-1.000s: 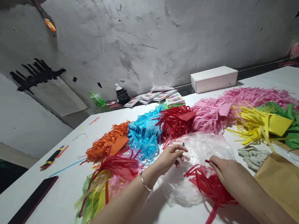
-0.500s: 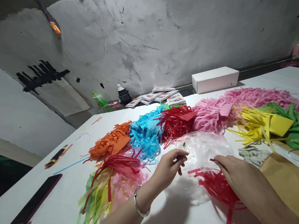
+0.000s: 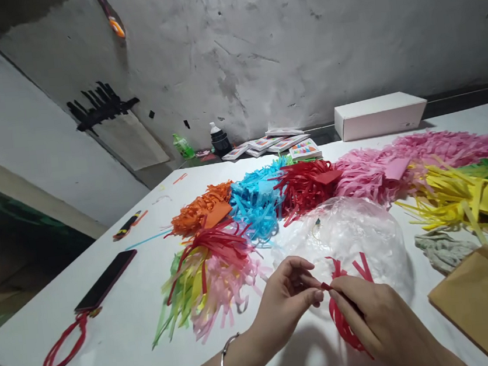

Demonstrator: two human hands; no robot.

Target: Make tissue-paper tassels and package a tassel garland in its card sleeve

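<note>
My right hand [image 3: 373, 309] pinches the twisted top of a red paper tassel [image 3: 347, 333], whose strips hang below and stick up behind the fingers. Close against it is my left hand [image 3: 283, 299], wearing a silver bangle, with its fingers half curled and the thumb apart from them. Its fingertips reach the tassel's red tip; whether they grip it cannot be made out. Behind both hands lies a puffed clear plastic bag [image 3: 365, 239]. A bunch of red, pink, yellow and green tassels [image 3: 210, 269] rests to the left of my left hand.
Fringed paper heaps in orange [image 3: 203, 208], blue [image 3: 255, 205], red [image 3: 306, 190], pink [image 3: 366, 175] and yellow [image 3: 461, 193] line the table. A phone [image 3: 107, 281] and cutter knife [image 3: 128, 224] lie left, a brown paper envelope [image 3: 487, 302] right, a white box [image 3: 380, 116] behind.
My hands have come together at the red tassel's tip. The right hand has drawn the tassel up and left, and the camera view has swung to the left.
</note>
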